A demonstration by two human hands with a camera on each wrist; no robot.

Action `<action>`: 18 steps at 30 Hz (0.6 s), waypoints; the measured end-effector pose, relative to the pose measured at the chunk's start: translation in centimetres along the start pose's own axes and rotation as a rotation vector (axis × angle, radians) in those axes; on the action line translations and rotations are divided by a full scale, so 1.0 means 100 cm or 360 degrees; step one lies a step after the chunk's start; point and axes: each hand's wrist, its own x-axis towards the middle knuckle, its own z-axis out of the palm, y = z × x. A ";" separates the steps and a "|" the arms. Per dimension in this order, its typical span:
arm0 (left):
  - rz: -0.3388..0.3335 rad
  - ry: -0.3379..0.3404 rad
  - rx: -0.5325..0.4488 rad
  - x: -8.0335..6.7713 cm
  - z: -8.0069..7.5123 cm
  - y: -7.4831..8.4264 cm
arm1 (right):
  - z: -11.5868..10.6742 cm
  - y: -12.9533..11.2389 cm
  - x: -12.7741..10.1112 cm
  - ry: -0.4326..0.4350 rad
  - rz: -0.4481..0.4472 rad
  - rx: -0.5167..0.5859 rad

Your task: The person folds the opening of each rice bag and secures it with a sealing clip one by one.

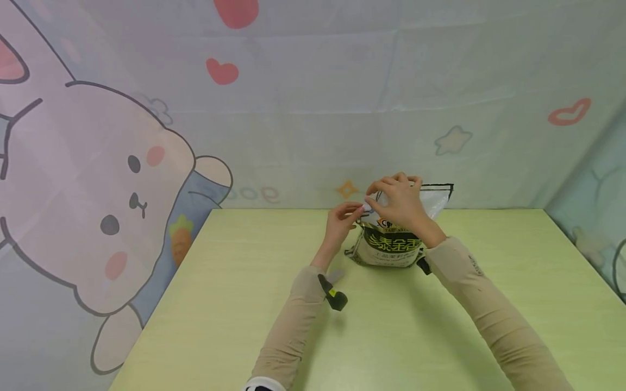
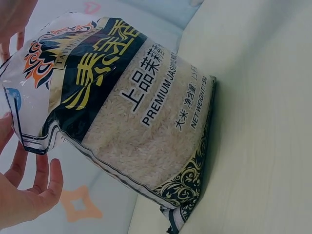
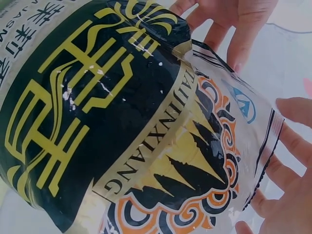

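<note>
A clear plastic bag of rice (image 1: pixel 391 247) with a dark green band and gold lettering stands upright at the back of the table. My left hand (image 1: pixel 339 224) pinches its upper left corner, thumb in front and the other fingers behind, as the left wrist view also shows. Along the top edge, near that same corner, my right hand (image 1: pixel 400 202) grips the film between thumb and fingers. The right wrist view shows the orange flame print (image 3: pixel 219 112) below the sealed edge and the right thumb (image 3: pixel 295 109) on the front side.
The pale green table (image 1: pixel 254 271) ends just behind the bag at a cloth backdrop (image 1: pixel 313 136) printed with hearts and a big rabbit. A black wrist device (image 1: pixel 335 296) sits under the left sleeve. A dark cable (image 1: pixel 617 271) hangs at the far right.
</note>
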 end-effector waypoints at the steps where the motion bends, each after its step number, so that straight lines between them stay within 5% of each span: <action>1: 0.0000 0.0002 0.0005 0.000 0.000 0.000 | 0.000 0.000 0.000 -0.0007 -0.0001 -0.0007; 10: -0.0001 -0.0044 0.0034 0.000 0.000 0.002 | -0.002 -0.001 -0.002 -0.0021 0.0039 -0.0069; 18: 0.0048 -0.0040 0.0062 -0.014 0.001 0.024 | 0.002 0.004 -0.006 0.0063 0.0005 -0.0101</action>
